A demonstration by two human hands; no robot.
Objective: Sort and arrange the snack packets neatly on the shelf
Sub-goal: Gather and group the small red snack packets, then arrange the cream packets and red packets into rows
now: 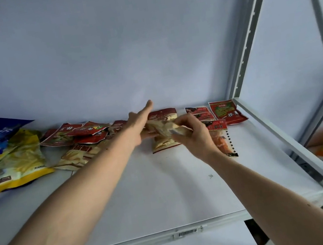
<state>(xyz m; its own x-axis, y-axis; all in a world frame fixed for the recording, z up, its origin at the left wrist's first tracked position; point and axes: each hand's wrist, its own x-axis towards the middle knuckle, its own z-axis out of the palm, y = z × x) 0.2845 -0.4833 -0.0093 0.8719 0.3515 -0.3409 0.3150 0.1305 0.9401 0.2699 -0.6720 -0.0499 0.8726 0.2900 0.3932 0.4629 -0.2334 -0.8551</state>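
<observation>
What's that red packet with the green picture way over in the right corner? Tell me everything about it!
The red packet is a flat, shiny pouch that looks like plastic film. It has a green picture in the middle and dark characters printed below it. It lies flat and a little tilted on the white shelf, at the back right corner beside the metal frame. Its left edge meets a smaller red packet. No hand touches it.

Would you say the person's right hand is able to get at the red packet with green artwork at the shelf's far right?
Probably yes: the red packet with green artwork lies uncovered beyond the right hand, though that hand is holding a beige packet.
</observation>
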